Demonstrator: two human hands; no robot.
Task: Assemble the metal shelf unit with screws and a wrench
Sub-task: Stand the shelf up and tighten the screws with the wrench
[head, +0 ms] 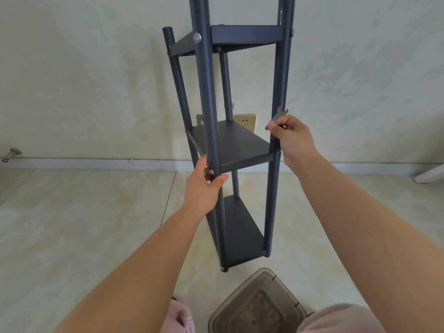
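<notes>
We are gripping the stiff, seemingly light shelf unit (230, 145) by its front posts: left hand (204, 186) wrapping one, right hand (290, 140) pinching the wrench (276, 117) against the other.

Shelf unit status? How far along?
Mostly built: the shelf unit stands upright, three shelves screwed to four posts. In hand: left hand grips the front post beside a screw; right hand holds the wrench against the right post. Left: probably final tightening; top out of frame.

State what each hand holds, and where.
Left hand grips the shelf unit's front left post at the middle shelf; right hand pinches the wrench near its middle.
</notes>
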